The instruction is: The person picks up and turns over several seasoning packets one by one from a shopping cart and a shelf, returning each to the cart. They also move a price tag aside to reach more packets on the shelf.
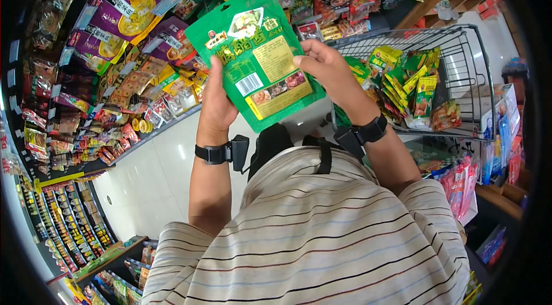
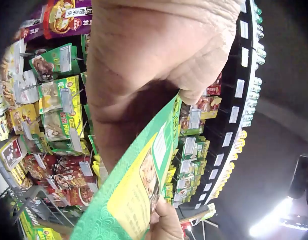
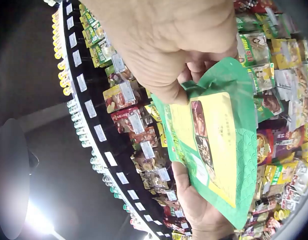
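Note:
A green packet with a yellow panel and a barcode is held up between both hands in the head view, its printed back toward the camera. The left hand grips its left edge, thumb on the front, fingers hidden behind it. At the right edge, the right hand pinches the packet between thumb and fingers. In the left wrist view the packet slants below the left hand. The right wrist view shows the right hand pinching the packet near a corner.
A wire shopping cart holding several green and yellow packets stands at the right. Shelves of hanging packets line the left and far side. Pink packages are at the lower right, and pale floor tiles lie at lower left.

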A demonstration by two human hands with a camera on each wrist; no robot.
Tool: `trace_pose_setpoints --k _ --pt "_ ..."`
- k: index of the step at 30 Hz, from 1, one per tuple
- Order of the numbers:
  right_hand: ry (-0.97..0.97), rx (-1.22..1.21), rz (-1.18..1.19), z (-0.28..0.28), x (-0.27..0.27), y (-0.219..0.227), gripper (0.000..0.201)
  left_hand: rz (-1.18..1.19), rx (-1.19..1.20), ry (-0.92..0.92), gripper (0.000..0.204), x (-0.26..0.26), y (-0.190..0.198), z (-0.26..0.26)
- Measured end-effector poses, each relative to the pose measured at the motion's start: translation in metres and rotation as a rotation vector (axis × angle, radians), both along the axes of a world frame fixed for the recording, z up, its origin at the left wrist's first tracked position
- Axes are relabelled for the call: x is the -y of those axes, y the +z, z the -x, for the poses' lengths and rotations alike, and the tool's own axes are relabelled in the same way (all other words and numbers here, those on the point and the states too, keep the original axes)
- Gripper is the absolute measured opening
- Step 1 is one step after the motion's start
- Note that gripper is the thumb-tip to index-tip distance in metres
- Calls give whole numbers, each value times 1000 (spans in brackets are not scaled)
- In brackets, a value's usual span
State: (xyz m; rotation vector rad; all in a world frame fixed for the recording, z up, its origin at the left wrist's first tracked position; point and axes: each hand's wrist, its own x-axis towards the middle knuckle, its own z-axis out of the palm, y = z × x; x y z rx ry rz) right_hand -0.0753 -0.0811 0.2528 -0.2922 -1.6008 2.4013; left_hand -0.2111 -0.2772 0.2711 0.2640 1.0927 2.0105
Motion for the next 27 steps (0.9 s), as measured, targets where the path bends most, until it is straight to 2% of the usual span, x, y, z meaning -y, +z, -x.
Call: trace_pose_setpoints --k 6,17,27 --pt "-15 -6 -4 -9 0 21 25 12 -63 34 66 -7 15 -8" --pt "-109 -31 14 -11 -3 25 23 -6 -104 -58 63 -20 34 0" --pt "-146 -7 57 0 1 21 25 15 -62 -80 64 -18 23 17"
